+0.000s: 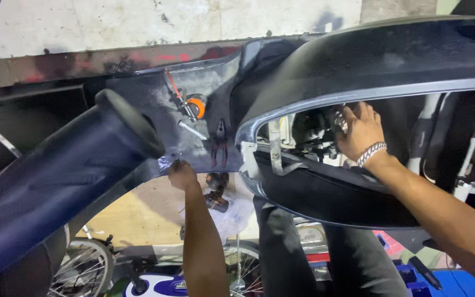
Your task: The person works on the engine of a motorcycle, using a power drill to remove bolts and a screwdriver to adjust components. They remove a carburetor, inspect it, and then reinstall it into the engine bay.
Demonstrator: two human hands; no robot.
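Note:
My right hand (pixel 361 132), with a metal bracelet at the wrist, reaches into the opening of a glossy black scooter body panel (pixel 391 60). Its fingers are closed around a small metal part (pixel 338 120) among the dark engine pieces inside. My left hand (pixel 182 175) is raised to the lower edge of a flat dark panel (pixel 144 96) and grips that edge with curled fingers. A long dark padded seat (pixel 56 176) slants across the left, just beside this hand.
Red-handled pliers (pixel 219 147), a silver bolt (pixel 192 131) and an orange-collared tool (pixel 194 105) lie on the flat panel. A chrome trim strip (pixel 358 94) rims the opening. A spoked wheel (pixel 86 267) and blue parts (pixel 457 283) are below.

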